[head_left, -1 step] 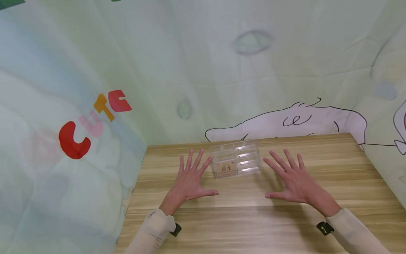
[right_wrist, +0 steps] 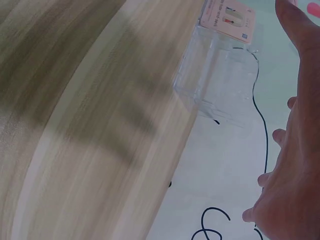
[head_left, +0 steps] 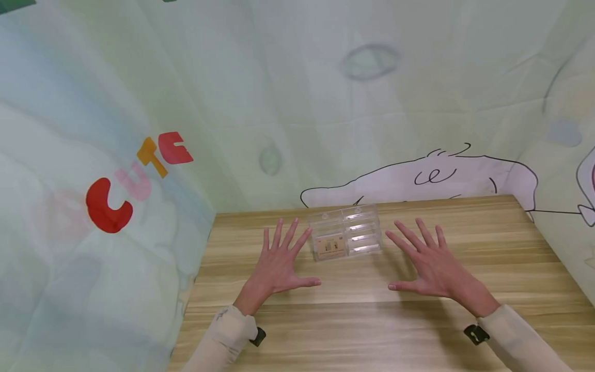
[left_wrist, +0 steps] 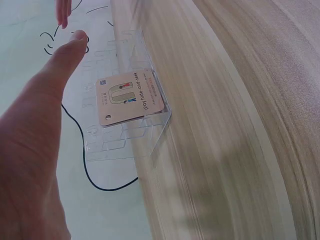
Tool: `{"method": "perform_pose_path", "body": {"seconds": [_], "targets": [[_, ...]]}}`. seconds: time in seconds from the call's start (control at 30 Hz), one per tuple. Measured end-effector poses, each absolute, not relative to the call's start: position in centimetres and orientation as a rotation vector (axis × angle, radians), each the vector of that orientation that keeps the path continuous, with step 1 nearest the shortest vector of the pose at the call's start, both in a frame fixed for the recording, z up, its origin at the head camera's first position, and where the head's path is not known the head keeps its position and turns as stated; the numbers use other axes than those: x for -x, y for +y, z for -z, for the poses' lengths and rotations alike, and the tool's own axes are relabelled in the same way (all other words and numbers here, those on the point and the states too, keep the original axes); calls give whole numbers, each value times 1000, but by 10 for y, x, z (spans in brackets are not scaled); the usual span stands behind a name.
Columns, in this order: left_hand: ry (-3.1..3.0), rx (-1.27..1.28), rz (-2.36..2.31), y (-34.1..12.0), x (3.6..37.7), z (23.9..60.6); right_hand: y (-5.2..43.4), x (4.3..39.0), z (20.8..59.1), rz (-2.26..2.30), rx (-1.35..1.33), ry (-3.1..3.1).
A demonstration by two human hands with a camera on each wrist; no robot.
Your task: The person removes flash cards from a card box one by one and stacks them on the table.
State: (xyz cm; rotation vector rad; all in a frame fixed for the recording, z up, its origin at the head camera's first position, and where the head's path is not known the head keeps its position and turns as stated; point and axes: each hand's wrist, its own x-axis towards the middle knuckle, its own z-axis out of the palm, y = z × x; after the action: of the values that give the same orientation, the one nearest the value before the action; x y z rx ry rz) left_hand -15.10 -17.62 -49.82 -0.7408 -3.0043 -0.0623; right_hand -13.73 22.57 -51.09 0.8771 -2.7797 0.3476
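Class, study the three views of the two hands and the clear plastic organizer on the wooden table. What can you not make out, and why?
- Card in the organizer: print too small in the head view, blurred in the left wrist view.
- Left hand: left wrist view cuts its fingers off at the edge.
- Right hand: right wrist view crops it at the right edge.
- Organizer's other compartments: contents unclear, glare.

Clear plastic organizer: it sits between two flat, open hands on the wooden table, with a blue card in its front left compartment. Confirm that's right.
Not quite. The card is not blue: the left wrist view shows it pale pinkish tan with small print. The rest holds: in the head view the clear plastic organizer stands on the wooden table between the left hand and right hand, both flat with spread fingers.
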Motion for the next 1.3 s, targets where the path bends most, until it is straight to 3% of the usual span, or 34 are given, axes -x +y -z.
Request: {"method": "perform_pose_path", "body": {"seconds": [0.67, 1.3], "targets": [[-2912, 757, 397, -178, 170, 512, 220, 142, 519, -431, -891, -2790], [-2855, 468, 1206, -172, 190, 561, 201, 158, 536, -680, -878, -2765]]}}
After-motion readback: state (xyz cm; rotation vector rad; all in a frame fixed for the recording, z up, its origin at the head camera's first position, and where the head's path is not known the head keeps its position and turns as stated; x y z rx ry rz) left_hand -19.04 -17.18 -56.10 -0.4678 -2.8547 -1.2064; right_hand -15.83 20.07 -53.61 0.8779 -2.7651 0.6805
